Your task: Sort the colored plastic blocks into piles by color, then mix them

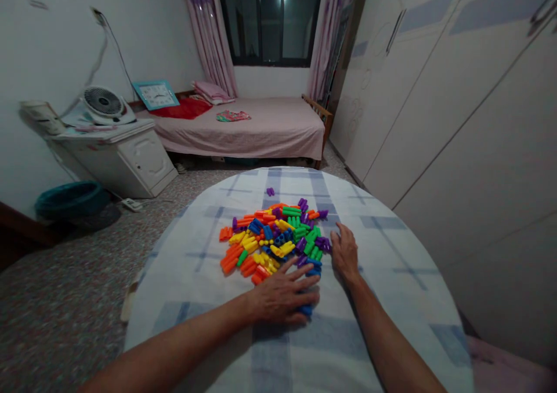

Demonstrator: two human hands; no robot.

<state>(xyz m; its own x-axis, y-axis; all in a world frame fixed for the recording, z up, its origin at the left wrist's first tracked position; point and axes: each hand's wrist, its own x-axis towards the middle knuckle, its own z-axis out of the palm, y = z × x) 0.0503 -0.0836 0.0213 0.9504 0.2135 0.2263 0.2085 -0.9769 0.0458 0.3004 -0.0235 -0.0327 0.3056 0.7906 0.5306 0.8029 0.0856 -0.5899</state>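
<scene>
Lying splayed over blue pieces [306,310], the left hand [285,295] borders the near side of a colourful plastic pile [285,249], while the right hand [345,251], loosely uncurled and unclenched, rests just beside purple pieces [322,243], all on the round counter [391,306] with a bed [274,132] beyond.
</scene>
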